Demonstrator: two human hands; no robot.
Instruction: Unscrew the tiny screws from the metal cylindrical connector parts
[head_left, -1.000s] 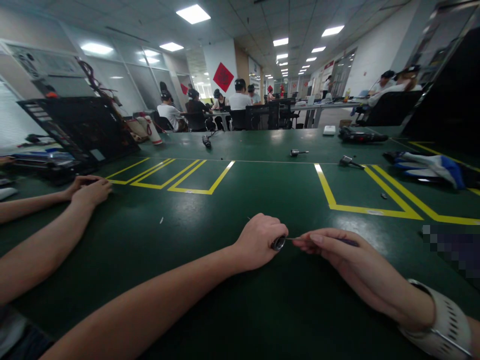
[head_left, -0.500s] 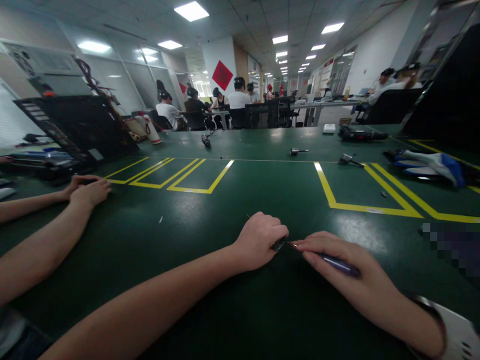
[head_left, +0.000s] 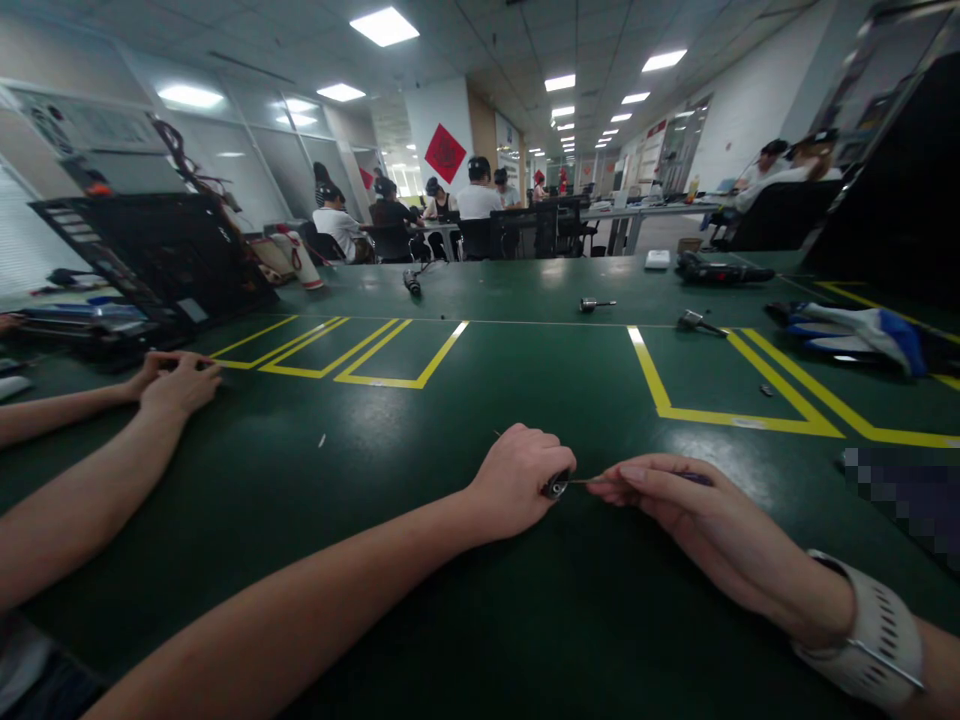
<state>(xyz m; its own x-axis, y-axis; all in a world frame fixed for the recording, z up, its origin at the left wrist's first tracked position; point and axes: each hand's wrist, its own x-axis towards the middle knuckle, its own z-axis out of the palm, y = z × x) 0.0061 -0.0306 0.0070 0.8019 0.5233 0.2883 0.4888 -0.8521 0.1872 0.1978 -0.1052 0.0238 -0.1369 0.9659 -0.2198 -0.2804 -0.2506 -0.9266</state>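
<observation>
Clock centred on the person's left hand, 12 towards the far edge of the table.

Green table (head_left: 390, 450) fills the lower view. Yellow tape (head_left: 648, 370) marks open-ended boxes on it, one set around 10 to 11 o'clock, the other around 2. A black frame (head_left: 150, 255) leans at 10. A co-worker's hands (head_left: 180, 385) meet between 9 and 10, close to the tape; their contents cannot be made out.

Blue and white gloves (head_left: 889, 335) lie bunched between 2 and 3. A long black tool (head_left: 720, 271) lies beyond them, nearer 2.

Left hand (head_left: 520, 483): curled into a fist near the table, gripping a round metal part (head_left: 556, 486), its hollow end facing 3 o'clock. Right hand (head_left: 675, 492): at 3, fingers pinched together on a thin tool (head_left: 697, 479), whose purple handle lies mostly hidden in the palm. The shaft points to 9 and reaches the mouth of the round part; whether the tip is inside cannot be told. A pale wrist strap (head_left: 870, 630) circles the right wrist, towards 4.

A white box (head_left: 658, 260) sits at 1, far side. Nearer, also at 1, lies a metal rod piece (head_left: 596, 304). One tiny metal bit (head_left: 766, 390) lies inside the taped box between 2 and 3.
</observation>
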